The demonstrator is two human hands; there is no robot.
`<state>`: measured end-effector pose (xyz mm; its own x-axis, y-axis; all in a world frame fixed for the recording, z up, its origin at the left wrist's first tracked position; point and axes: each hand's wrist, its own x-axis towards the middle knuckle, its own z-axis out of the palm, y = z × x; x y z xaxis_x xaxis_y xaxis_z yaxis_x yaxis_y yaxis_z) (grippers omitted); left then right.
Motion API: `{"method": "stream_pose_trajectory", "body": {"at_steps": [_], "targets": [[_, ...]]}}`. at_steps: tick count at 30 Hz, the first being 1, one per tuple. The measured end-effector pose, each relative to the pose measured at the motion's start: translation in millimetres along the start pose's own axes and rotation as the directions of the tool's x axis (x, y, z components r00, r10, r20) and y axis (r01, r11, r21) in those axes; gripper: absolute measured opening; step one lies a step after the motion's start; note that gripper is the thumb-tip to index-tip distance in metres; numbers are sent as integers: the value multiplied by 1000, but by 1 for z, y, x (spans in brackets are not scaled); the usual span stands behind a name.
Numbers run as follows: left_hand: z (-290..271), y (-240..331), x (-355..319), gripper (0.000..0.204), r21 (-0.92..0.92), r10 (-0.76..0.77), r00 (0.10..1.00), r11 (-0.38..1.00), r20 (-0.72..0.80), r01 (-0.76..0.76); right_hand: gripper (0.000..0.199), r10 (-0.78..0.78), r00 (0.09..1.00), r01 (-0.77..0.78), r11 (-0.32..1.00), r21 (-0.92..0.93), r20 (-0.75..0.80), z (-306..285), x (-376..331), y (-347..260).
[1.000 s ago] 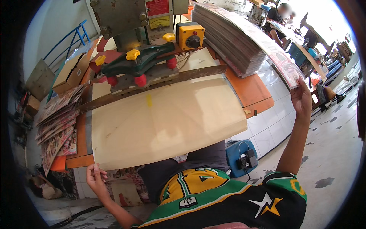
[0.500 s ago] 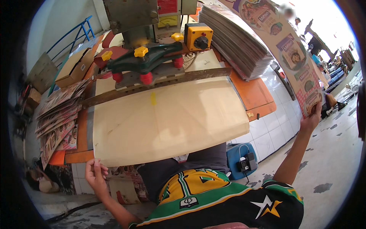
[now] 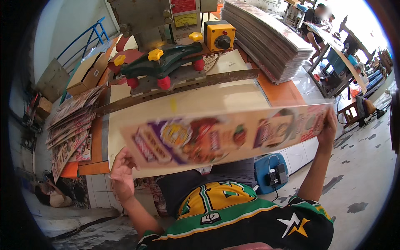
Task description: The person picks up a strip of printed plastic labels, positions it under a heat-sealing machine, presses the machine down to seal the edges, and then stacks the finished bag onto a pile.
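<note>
A long printed sheet [image 3: 246, 133] with food pictures stretches across in front of me, slightly blurred by motion. My right hand [image 3: 327, 129] is closed on its right end. At the other end is my left hand [image 3: 122, 171], its fingers apart and slightly curled; whether it touches the sheet I cannot tell. Beneath the sheet lies a plain cream board [image 3: 141, 112] on the machine's bed, partly hidden. Behind the board stands the machine's dark green clamp head [image 3: 164, 62], with yellow knobs and red feet, above a long metal bar [image 3: 225, 78].
A tall stack of flat sheets [image 3: 275, 46] stands at the back right. Loose printed sheets [image 3: 68, 129] pile up on the left, near an open cardboard box [image 3: 87, 75]. A yellow control box [image 3: 219, 36] sits by the machine. A blue container [image 3: 266, 166] with plugs stands below.
My right hand has lowered the printed sheet from the upper right, so it now lies across over the cream board. My left hand has risen from the board's corner to the sheet's left end.
</note>
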<state>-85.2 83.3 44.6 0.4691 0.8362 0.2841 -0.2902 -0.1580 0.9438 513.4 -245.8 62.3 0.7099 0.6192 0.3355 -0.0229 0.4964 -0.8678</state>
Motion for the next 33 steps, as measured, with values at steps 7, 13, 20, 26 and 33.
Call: {"method": "stream_pose_trajectory", "body": {"at_steps": [7, 13, 20, 26, 33], "targets": [[1, -16, 36, 50, -22, -29, 989, 999, -142, 26, 35, 243, 970, -242, 959, -147, -9, 100, 14, 7], [-33, 1, 71, 40, -196, -92, 984, 979, -153, 61, 39, 300, 948, -254, 915, -314, 109, 133, 46, -3], [-46, 5, 97, 53, -451, -120, 993, 885, 13, 113, 52, 345, 892, -322, 938, -124, 293, 175, 81, -12], [-45, -3, 116, 36, -456, -159, 985, 883, -67, 111, 47, 341, 896, -320, 940, -118, 284, 169, 112, -6], [-34, 3, 113, 29, -304, -173, 968, 946, -182, 112, 33, 330, 931, -313, 941, -125, 155, 186, 101, -2]]}}
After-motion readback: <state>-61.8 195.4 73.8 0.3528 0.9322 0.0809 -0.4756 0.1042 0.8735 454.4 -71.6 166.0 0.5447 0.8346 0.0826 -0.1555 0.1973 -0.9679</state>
